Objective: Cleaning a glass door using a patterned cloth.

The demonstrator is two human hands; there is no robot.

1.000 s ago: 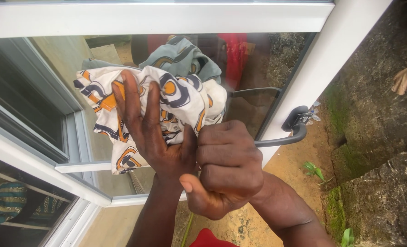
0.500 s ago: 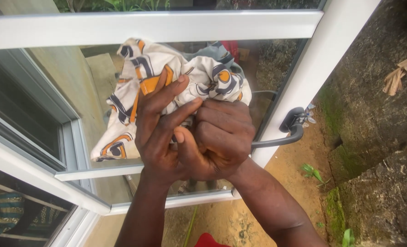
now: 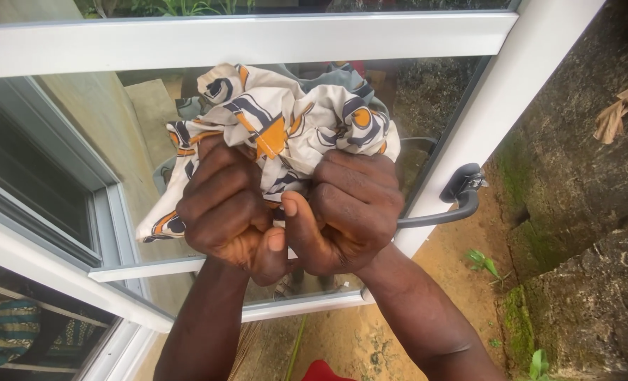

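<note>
A crumpled white cloth with orange and dark blue patterns is bunched against the glass pane of a white-framed window sash. My left hand is clenched around the cloth's lower left part. My right hand is a fist gripping the cloth's lower right part, thumb touching my left hand. Both fists sit side by side in front of the glass, and a loose corner of cloth hangs down to the left.
A black lever handle sticks out from the white frame on the right. Beyond it lie sandy ground and a mossy stone wall. Another window frame runs along the lower left.
My left hand went from flat and spread over the cloth to a closed fist gripping it. The cloth got gathered into a tighter bunch and shifted up and right on the glass.
</note>
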